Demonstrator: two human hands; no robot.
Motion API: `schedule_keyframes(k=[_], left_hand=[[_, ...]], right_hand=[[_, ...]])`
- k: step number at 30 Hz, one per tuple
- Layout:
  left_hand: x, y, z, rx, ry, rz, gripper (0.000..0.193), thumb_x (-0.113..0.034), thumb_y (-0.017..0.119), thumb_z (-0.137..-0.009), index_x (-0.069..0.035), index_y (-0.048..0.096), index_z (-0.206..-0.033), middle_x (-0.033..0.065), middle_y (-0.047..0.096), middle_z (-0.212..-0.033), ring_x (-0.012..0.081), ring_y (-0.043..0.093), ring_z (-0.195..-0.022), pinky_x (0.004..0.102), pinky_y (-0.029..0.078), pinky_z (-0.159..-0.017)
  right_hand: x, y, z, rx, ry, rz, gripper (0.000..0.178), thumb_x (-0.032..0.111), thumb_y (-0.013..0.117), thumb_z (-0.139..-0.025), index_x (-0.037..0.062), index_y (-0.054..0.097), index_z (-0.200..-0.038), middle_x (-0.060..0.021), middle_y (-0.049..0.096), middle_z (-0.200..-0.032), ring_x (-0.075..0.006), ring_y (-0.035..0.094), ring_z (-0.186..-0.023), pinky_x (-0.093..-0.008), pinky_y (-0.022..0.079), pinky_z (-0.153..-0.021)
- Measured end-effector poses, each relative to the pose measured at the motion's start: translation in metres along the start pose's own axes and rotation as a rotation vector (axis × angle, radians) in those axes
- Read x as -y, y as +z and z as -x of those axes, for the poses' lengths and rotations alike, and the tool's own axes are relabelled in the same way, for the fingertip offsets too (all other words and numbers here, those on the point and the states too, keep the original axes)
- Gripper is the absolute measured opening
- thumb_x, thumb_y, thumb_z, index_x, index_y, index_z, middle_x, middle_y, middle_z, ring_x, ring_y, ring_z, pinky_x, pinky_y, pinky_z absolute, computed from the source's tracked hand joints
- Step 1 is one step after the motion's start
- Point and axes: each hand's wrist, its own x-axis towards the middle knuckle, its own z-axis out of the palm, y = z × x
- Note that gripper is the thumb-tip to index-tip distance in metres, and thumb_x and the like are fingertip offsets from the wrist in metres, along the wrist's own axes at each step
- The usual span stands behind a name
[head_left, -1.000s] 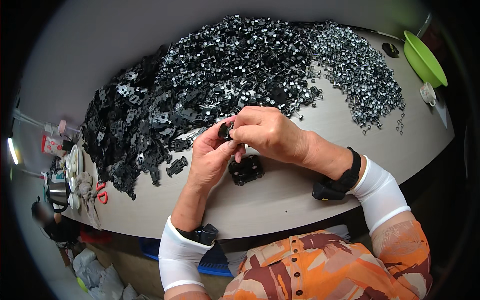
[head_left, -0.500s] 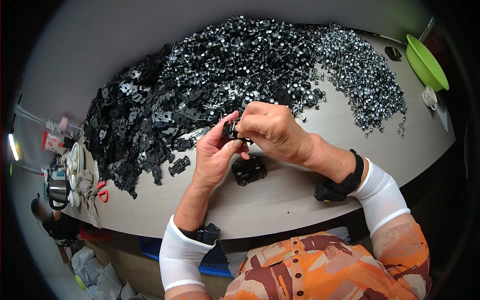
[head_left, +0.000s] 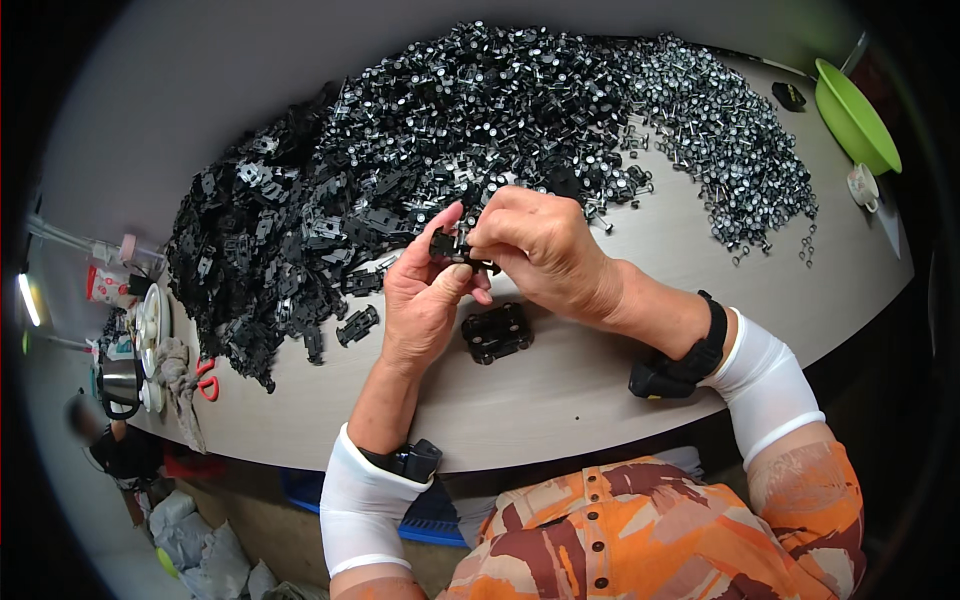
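Observation:
My left hand (head_left: 420,300) pinches a black plastic toy car chassis (head_left: 443,243) between thumb and fingers, above the table. Bent fingers of my right hand (head_left: 545,245) press at its right side, closed on what looks like a small wheel axle, mostly hidden by the fingertips. Just below the hands, a black chassis with wheels (head_left: 497,333) lies on the table. Beyond them spreads a heap of black wheel axles with shiny hubs (head_left: 480,110). Loose flat black chassis pieces (head_left: 250,230) are piled to the left.
Silver-headed axles (head_left: 725,140) form a heap at the right. A green basin (head_left: 857,118) and white cup (head_left: 862,187) stand at the far right edge. Red-handled scissors (head_left: 207,380), a cloth (head_left: 178,385) and a metal kettle (head_left: 120,383) are at the left. Another person (head_left: 120,450) is beyond.
Both hands have shifted slightly left and up with the chassis. My right fingers stay at its side, and the wheeled chassis on the table remains in place.

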Motion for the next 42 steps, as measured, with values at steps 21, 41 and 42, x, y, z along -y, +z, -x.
schedule_keyframes(k=[21, 41, 42], left_hand=[[-0.003, 0.009, 0.002, 0.014, 0.041, -0.269, 0.046, -0.001, 0.058, -0.085, 0.002, 0.044, -0.129, 0.0074, 0.061, -0.090, 0.0139, 0.062, -0.070, 0.0259, 0.054, -0.063], [-0.006, -0.005, -0.003, -0.251, -0.099, -0.008, 0.016, -0.008, 0.058, -0.088, 0.002, 0.055, -0.101, 0.0119, 0.063, -0.081, 0.0218, 0.065, -0.061, 0.0233, 0.054, -0.049], [-0.007, -0.008, -0.002, -0.234, -0.104, -0.005, 0.015, -0.009, 0.059, -0.088, 0.001, 0.055, -0.099, 0.0112, 0.063, -0.080, 0.0210, 0.065, -0.061, 0.0231, 0.053, -0.048]], right_hand=[[0.006, -0.002, -0.001, 0.114, -0.081, 0.149, 0.022, -0.004, 0.068, -0.058, 0.0026, 0.049, -0.068, -0.0087, 0.051, -0.072, -0.0239, 0.055, -0.065, -0.0338, 0.049, -0.056], [-0.028, -0.107, 0.026, 0.591, 0.340, 0.747, 0.010, 0.003, 0.069, -0.069, 0.0030, 0.064, -0.078, -0.0105, 0.064, -0.079, -0.0287, 0.063, -0.077, -0.0377, 0.050, -0.068], [-0.030, -0.105, 0.024, 0.652, 0.378, 0.745, 0.007, 0.002, 0.068, -0.070, 0.0029, 0.062, -0.074, -0.0096, 0.062, -0.078, -0.0284, 0.062, -0.076, -0.0381, 0.049, -0.067]])
